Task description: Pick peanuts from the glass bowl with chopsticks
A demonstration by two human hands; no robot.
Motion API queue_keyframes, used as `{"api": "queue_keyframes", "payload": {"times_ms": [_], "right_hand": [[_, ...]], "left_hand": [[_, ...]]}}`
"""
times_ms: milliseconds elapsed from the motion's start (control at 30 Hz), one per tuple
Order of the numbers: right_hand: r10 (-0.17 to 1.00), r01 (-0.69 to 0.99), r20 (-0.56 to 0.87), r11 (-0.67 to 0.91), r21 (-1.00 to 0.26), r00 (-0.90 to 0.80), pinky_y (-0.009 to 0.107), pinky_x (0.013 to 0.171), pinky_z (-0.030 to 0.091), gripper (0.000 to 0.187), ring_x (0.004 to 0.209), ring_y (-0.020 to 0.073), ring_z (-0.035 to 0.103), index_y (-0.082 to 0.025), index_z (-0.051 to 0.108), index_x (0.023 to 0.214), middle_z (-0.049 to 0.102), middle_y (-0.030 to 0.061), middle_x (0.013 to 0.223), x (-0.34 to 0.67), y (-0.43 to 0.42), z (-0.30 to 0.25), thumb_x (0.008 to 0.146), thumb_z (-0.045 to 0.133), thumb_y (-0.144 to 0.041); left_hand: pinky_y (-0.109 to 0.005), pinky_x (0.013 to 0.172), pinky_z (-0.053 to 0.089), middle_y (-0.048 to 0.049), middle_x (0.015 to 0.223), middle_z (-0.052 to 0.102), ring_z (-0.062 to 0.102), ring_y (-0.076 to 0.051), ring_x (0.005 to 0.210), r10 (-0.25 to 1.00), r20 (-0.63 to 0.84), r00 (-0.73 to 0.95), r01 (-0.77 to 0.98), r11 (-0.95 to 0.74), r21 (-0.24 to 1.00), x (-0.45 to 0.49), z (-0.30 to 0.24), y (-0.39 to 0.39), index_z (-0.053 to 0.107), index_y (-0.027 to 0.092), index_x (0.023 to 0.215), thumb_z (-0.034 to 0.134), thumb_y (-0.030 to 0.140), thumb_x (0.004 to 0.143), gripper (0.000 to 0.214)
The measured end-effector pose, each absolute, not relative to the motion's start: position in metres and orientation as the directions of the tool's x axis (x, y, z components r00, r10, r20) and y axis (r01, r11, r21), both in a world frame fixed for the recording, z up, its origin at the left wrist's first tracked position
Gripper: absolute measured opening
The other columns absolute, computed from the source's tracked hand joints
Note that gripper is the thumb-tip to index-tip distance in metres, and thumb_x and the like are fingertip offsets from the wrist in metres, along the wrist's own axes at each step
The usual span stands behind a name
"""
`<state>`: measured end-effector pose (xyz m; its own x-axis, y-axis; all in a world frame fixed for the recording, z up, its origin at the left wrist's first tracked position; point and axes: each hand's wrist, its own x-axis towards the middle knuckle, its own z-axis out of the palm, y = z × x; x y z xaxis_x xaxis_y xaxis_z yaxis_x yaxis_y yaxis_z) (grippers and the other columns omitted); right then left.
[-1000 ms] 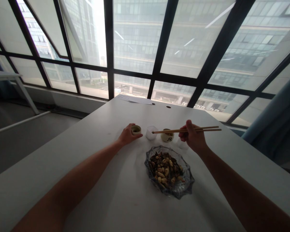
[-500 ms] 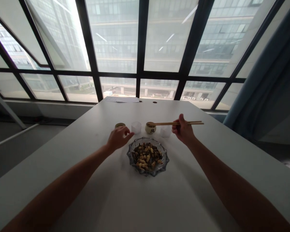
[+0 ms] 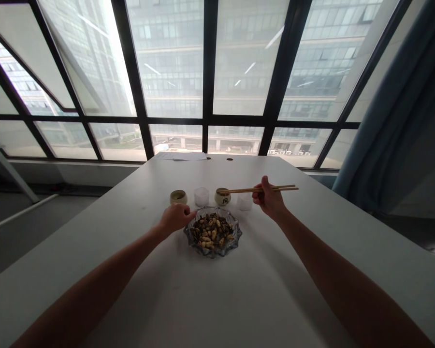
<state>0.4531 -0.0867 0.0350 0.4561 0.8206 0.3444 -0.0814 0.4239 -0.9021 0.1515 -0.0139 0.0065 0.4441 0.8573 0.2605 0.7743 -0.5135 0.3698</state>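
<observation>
A scalloped glass dish [image 3: 190, 236] full of peanuts and dark seeds sits in the middle of the white table [image 3: 217, 299]. My left hand [image 3: 174, 218] rests against the dish's left rim, fingers curled loosely around the edge. My right hand [image 3: 268, 199] is closed on a pair of wooden chopsticks [image 3: 239, 190], held level with their tips over a small cream cup [image 3: 222, 198] with a dark mark. Behind the dish stand a small brownish cup [image 3: 178, 196] and two clear plastic cups [image 3: 201, 196], [image 3: 245, 201].
A sheet of paper [image 3: 183, 156] lies at the table's far edge, near two dark cable holes. Large black-framed windows fill the background. A blue curtain [image 3: 395, 111] hangs at the right. Another white table's leg [image 3: 7, 169] shows at the far left.
My left hand let go of the small brownish cup and moved back to the glass dish's left rim. The view swung and pulled back. The chopsticks stayed level in my right hand.
</observation>
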Motion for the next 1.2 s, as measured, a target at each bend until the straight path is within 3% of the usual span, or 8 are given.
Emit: {"api": "queue_keyframes", "payload": {"times_ms": [333,500,567,667,833,933,1100,1200], "right_hand": [[0.804,-0.125,0.278,0.396,-0.910,0.526,0.022,0.028,0.039,0.062,0.034,0.0111,0.050,-0.021,0.052,0.061,0.057,-0.0001,0.044,0.447,-0.079,0.021,0.064,0.065,-0.082],[0.777,0.085,0.427,0.441,-0.894,0.463,0.024,0.032,0.040,0.059,0.033,0.0116,0.051,-0.020,0.059,0.063,0.060,0.0015,0.046,0.439,-0.091,0.027,0.071,0.062,-0.078],[0.754,0.212,0.508,0.463,-0.861,0.416,0.024,0.034,0.042,0.055,0.035,0.0122,0.053,-0.019,0.061,0.066,0.062,0.0019,0.048,0.435,-0.098,0.030,0.076,0.063,-0.073],[0.726,0.294,0.566,0.484,-0.824,0.390,0.025,0.036,0.044,0.051,0.037,0.0130,0.055,-0.020,0.062,0.067,0.063,0.0018,0.050,0.430,-0.106,0.032,0.080,0.061,-0.070],[0.721,0.252,0.546,0.485,-0.837,0.426,0.025,0.034,0.041,0.053,0.034,0.0123,0.053,-0.020,0.061,0.066,0.062,0.0018,0.049,0.408,-0.106,0.036,0.080,0.060,-0.071],[0.736,0.254,0.553,0.491,-0.833,0.390,0.024,0.034,0.042,0.053,0.036,0.0124,0.053,-0.021,0.061,0.068,0.062,0.0016,0.049,0.381,-0.091,0.040,0.081,0.057,-0.072],[0.746,0.376,0.641,0.549,-0.746,0.183,0.023,0.041,0.045,0.049,0.041,0.0114,0.057,-0.022,0.058,0.068,0.063,0.0007,0.055,0.334,-0.046,0.041,0.090,0.051,-0.065],[0.816,0.452,0.577,0.501,-0.738,0.036,0.022,0.040,0.043,0.050,0.042,0.0118,0.057,-0.021,0.057,0.063,0.062,0.0002,0.052,0.320,-0.025,0.038,0.085,0.057,-0.066]], "left_hand": [[-0.032,0.067,0.045,-0.0035,0.074,0.067,0.063,-0.023,0.072,0.870,0.363,0.334,0.810,-0.462,0.362,0.150,0.004,-0.008,0.064,0.024,0.069,0.061,0.046,0.080,0.025],[-0.038,0.087,0.050,-0.0075,0.097,0.066,0.061,-0.025,0.096,0.689,0.666,0.286,0.679,-0.637,0.366,0.141,0.003,0.017,0.062,0.023,0.092,0.060,0.044,0.084,0.023],[-0.043,0.099,0.047,-0.0115,0.114,0.062,0.057,-0.029,0.111,0.645,0.712,0.279,0.614,-0.690,0.384,0.138,-0.004,0.035,0.058,0.021,0.110,0.067,0.043,0.079,0.039],[-0.049,0.105,0.043,-0.0165,0.130,0.056,0.052,-0.032,0.123,0.703,0.660,0.266,0.560,-0.670,0.488,0.136,-0.020,0.059,0.048,0.018,0.127,0.075,0.044,0.073,0.065],[-0.049,0.102,0.046,-0.0204,0.135,0.054,0.056,-0.031,0.122,0.799,0.558,0.226,0.466,-0.591,0.658,0.135,-0.044,0.076,0.040,0.016,0.135,0.078,0.049,0.069,0.083],[-0.047,0.100,0.048,-0.0185,0.126,0.062,0.062,-0.029,0.115,0.839,0.486,0.245,0.449,-0.543,0.710,0.133,-0.052,0.077,0.041,0.015,0.135,0.080,0.047,0.066,0.085],[-0.046,0.099,0.049,-0.0169,0.121,0.065,0.064,-0.029,0.111,0.854,0.462,0.239,0.453,-0.519,0.725,0.131,-0.053,0.074,0.046,0.016,0.130,0.082,0.048,0.064,0.081],[-0.045,0.099,0.049,-0.0164,0.122,0.065,0.063,-0.029,0.112,0.845,0.477,0.242,0.439,-0.534,0.723,0.132,-0.053,0.073,0.048,0.017,0.128,0.082,0.046,0.064,0.078]]}}
